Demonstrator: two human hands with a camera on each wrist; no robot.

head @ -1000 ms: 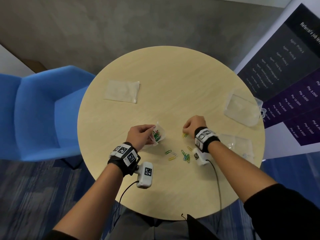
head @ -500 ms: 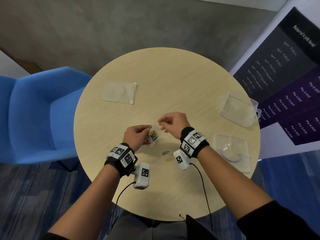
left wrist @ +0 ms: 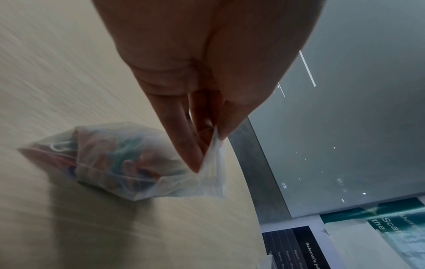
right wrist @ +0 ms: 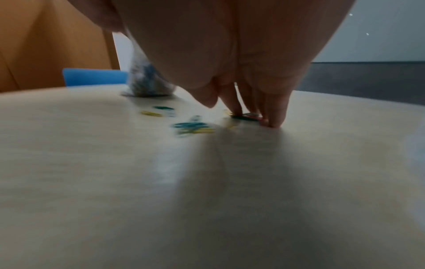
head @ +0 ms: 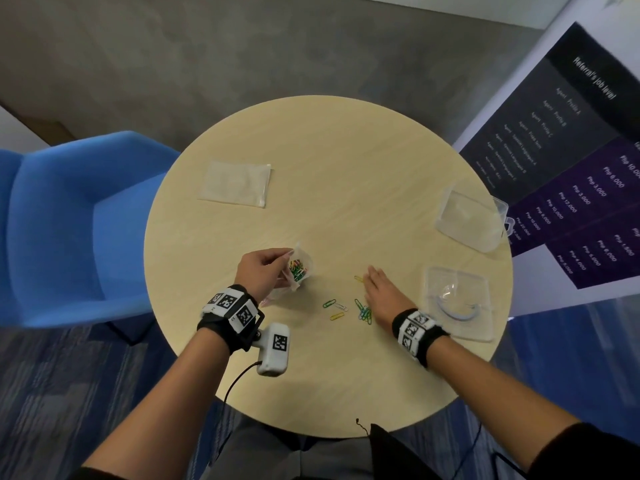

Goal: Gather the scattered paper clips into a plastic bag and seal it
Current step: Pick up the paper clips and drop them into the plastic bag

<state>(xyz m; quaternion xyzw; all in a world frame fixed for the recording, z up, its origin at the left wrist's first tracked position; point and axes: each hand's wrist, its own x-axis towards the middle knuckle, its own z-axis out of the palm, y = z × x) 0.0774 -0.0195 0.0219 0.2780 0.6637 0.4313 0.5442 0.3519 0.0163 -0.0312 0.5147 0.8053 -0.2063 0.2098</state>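
My left hand (head: 266, 271) pinches the rim of a small clear plastic bag (head: 300, 268) that holds several coloured paper clips; the bag's bottom rests on the round table (head: 346, 174). In the left wrist view the fingers (left wrist: 195, 145) pinch the bag (left wrist: 119, 160) at its top corner. My right hand (head: 379, 289) lies with straight fingers on the table, fingertips (right wrist: 276, 120) pressing on clips beneath them. A yellow clip (head: 359, 279) lies at the fingertips. Loose clips (head: 335, 308) and a small heap (head: 364, 311) lie between my hands.
A flat clear bag (head: 235, 183) lies at the far left of the table. Two clear plastic containers (head: 471, 220) (head: 459, 303) sit at the right edge. A blue chair (head: 69, 220) stands to the left, a printed banner (head: 571, 150) to the right.
My right hand moved from the bag's mouth back to the right and down onto the table, fingers now flat by the loose clips. The left hand still holds the bag.
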